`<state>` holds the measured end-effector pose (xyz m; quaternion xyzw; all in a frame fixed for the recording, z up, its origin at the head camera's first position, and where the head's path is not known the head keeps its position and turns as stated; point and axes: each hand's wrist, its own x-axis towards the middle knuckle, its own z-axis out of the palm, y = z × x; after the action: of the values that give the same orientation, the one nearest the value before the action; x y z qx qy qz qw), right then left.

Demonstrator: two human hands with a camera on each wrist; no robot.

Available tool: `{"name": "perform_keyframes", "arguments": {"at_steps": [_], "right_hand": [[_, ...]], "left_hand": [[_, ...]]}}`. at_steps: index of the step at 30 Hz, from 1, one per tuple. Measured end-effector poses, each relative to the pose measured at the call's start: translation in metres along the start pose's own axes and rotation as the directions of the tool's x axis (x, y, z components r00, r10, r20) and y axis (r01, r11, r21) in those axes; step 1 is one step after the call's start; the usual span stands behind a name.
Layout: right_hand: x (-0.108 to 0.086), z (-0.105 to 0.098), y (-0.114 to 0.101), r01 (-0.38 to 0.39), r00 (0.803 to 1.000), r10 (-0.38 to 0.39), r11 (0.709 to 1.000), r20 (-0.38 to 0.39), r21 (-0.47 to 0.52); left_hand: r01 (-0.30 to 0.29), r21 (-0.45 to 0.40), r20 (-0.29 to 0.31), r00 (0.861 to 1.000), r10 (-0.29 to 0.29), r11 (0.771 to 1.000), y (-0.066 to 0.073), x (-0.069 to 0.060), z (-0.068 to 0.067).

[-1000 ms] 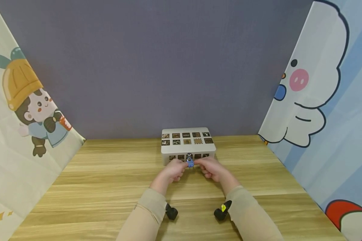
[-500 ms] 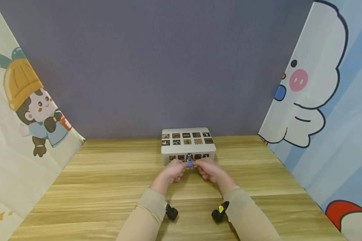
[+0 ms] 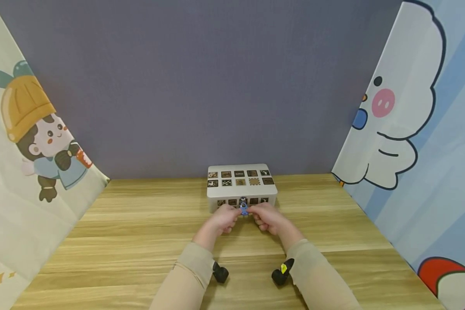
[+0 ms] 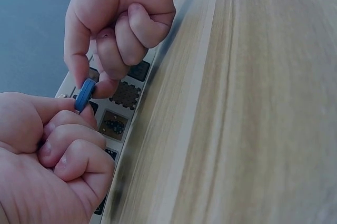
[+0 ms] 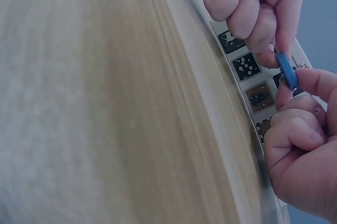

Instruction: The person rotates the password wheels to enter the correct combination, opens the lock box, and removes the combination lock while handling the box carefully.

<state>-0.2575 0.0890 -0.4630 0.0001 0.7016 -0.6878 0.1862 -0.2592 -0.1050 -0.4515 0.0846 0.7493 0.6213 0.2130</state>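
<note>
A: ok so what could go wrong here?

B: Big stuff first. The surface (image 3: 139, 232) looks pretty smooth and neither hand is bracing the box (image 3: 240, 190), so I'd guess a hard tug could drag the whole thing forward.

A: and the hands?

B: Both in front of the box. The left hand (image 3: 224, 217) has one side of the little blue padlock (image 3: 243, 210) pinched, the right hand (image 3: 270, 217) has the other side, spare fingers curled in. Not much to grab, so if one side pulls harder I reckon it'd twist or pop loose.

A: which way's it pointing?

B: It's at the middle of the box's front, right by the metal clasp (image 3: 243, 200). Loop end towards the box, blue body sticking outward. Long axis looks roughly square to the box's front from the head view, but both wrist views catch it nearly edge-on, so don't trust me on the tilt. Can't tell if the loop's actually through the clasp; if not, dropping it seems likelier.
</note>
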Motion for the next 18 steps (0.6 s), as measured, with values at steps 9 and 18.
{"name": "perform_keyframes", "arguments": {"at_steps": [9,18], "right_hand": [[0.0017,-0.001,0.0019,0.007,1.0,-0.007,1.0,0.011,-0.003],[0.0015,0.0004,0.0001,-0.015,1.0,0.015,1.0,0.012,0.013]], "left_hand": [[-0.007,0.019,0.001,1.0,0.007,1.0,0.0016,0.0007,-0.0009],[0.001,0.022,-0.003,1.0,-0.001,1.0,0.0,0.0025,-0.0014]]}}
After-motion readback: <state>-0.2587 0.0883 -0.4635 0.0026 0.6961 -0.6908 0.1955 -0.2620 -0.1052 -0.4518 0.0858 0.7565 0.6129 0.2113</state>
